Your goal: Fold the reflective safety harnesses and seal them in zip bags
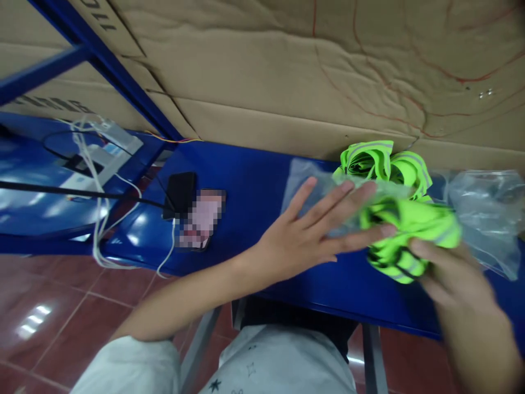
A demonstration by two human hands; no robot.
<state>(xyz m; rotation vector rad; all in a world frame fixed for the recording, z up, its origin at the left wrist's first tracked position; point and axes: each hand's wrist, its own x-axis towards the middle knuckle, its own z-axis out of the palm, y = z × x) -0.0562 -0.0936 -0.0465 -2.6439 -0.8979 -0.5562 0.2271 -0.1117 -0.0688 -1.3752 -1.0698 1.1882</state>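
My left hand [315, 230] stretches out flat with fingers spread, its fingertips touching a clear plastic bag [311, 175] and a folded neon green reflective vest [414, 235]. My right hand [455, 273] grips that vest from below at the right, fingers curled round its edge. A second bundle of neon green vests [383, 161] with grey reflective strips lies just behind, against the cardboard. Both hands are above a blue table [250, 186].
Crumpled clear plastic [488, 219] lies at the right. A phone [200, 219] and a black charger block [178, 191] with white cables [98, 219] sit at the left. Cardboard sheets [287, 71] line the back. Red floor tiles [49, 306] show below.
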